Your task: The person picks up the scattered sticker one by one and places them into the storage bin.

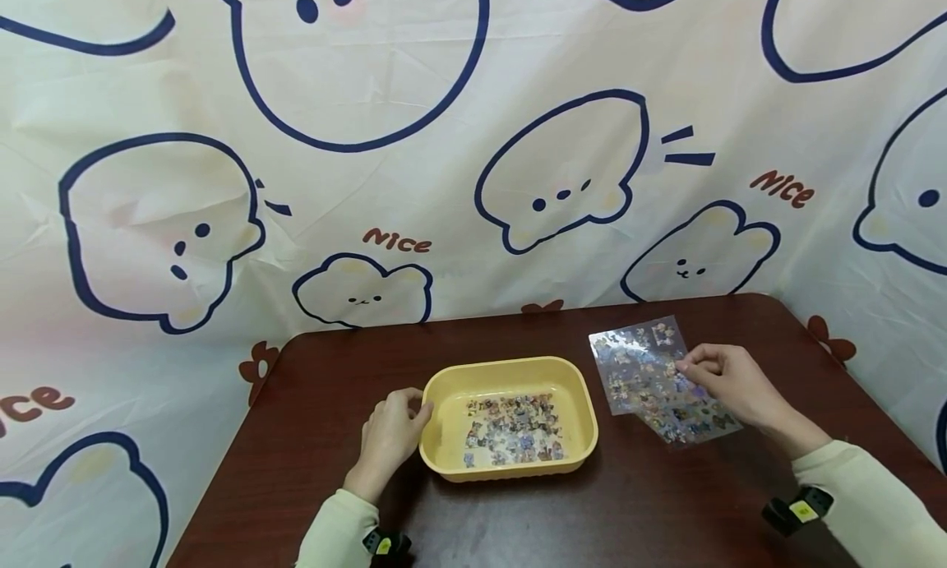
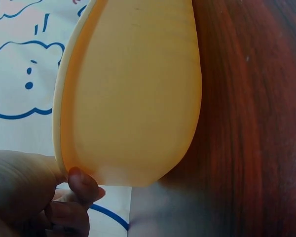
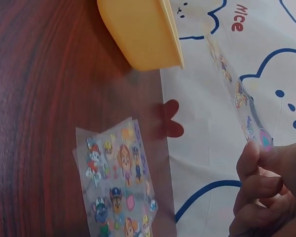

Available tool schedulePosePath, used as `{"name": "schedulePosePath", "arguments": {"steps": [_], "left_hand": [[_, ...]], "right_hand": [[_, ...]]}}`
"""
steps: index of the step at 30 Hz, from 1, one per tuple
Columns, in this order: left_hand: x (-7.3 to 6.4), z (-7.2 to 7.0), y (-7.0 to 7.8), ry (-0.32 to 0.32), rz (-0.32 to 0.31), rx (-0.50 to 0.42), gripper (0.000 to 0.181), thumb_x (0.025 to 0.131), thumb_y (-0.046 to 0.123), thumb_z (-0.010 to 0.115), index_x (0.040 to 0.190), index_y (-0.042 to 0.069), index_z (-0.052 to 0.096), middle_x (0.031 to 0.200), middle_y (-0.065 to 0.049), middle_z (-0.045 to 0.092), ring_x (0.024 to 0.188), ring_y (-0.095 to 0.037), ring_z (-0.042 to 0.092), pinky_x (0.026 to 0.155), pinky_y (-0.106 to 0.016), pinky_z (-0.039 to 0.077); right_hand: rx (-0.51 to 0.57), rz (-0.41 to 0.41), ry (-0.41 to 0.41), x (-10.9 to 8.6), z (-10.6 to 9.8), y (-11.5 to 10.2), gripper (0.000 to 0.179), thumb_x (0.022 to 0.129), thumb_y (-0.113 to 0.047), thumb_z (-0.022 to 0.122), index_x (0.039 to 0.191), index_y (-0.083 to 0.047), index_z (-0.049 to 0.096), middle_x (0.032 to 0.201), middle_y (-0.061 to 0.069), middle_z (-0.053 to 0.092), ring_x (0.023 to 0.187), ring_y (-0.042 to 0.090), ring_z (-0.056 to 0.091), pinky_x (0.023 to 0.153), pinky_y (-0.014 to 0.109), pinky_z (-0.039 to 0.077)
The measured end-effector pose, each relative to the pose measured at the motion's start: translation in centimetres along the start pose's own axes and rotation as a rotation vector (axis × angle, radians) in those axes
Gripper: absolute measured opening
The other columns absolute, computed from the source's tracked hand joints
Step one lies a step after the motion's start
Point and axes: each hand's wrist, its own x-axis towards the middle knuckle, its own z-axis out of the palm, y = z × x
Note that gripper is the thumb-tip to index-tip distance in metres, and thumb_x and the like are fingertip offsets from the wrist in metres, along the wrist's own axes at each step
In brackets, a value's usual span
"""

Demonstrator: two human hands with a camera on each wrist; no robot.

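Observation:
My left hand (image 1: 392, 433) grips the left end of a yellow plastic basin (image 1: 510, 377), thumb and fingers at its rim. In the left wrist view the fingertips (image 2: 84, 183) curl over the corner of the basin wall (image 2: 133, 98). Sticker sheets (image 1: 514, 432) covered in small colourful figures lie inside the basin. To the basin's right, my right hand (image 1: 732, 387) pinches a clear sticker sheet (image 1: 629, 358) by its edge. The right wrist view shows that sheet (image 3: 239, 96) raised and nearly edge-on, above more sticker sheets (image 3: 121, 182) with cartoon dogs lying overlapped on the table.
The dark brown wooden table (image 1: 355, 362) backs onto a white cloth (image 1: 459, 190) printed with blue-outlined bears. Cloth also hangs at both sides. Both sleeves are pale, and a black strap device (image 1: 799, 510) sits on each wrist.

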Motion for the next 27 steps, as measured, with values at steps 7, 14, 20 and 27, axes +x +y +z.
{"name": "schedulePosePath", "arguments": {"steps": [7,14,20,27], "left_hand": [[-0.1,0.0,0.1,0.005,-0.008,0.005,0.029,0.095,0.029,0.068,0.115,0.009,0.074,0.085,-0.003,0.075,0.071,-0.015,0.067,0.061,-0.038,0.049],[-0.1,0.0,0.1,0.003,-0.008,-0.001,0.029,0.095,0.029,0.067,0.116,0.01,0.074,0.084,-0.002,0.075,0.073,-0.016,0.068,0.062,-0.04,0.049],[-0.2,-0.1,0.2,0.005,-0.01,0.001,0.029,0.095,0.029,0.067,0.116,0.01,0.074,0.084,-0.002,0.075,0.073,-0.016,0.068,0.063,-0.041,0.049],[-0.1,-0.1,0.2,0.002,-0.016,0.002,0.029,0.095,0.029,0.067,0.116,0.01,0.074,0.083,-0.003,0.075,0.071,-0.016,0.067,0.061,-0.039,0.048]], "right_hand": [[0.024,-0.02,-0.001,-0.4,0.8,-0.3,0.023,0.104,-0.018,0.057,0.093,0.0,0.066,0.053,-0.001,0.049,0.041,0.003,0.028,0.037,0.025,0.03],[0.058,-0.047,-0.019,-0.6,1.6,-0.6,0.021,0.103,-0.016,0.057,0.093,0.0,0.066,0.052,0.002,0.05,0.04,0.003,0.028,0.036,0.025,0.029],[0.074,-0.071,-0.026,-0.7,2.3,-0.8,0.019,0.102,-0.015,0.059,0.091,-0.002,0.066,0.049,-0.002,0.042,0.04,0.002,0.027,0.036,0.025,0.029],[0.08,-0.079,-0.03,-0.8,2.9,-1.1,0.018,0.102,-0.015,0.06,0.092,-0.002,0.068,0.051,-0.007,0.045,0.041,0.0,0.027,0.036,0.023,0.029]]}}
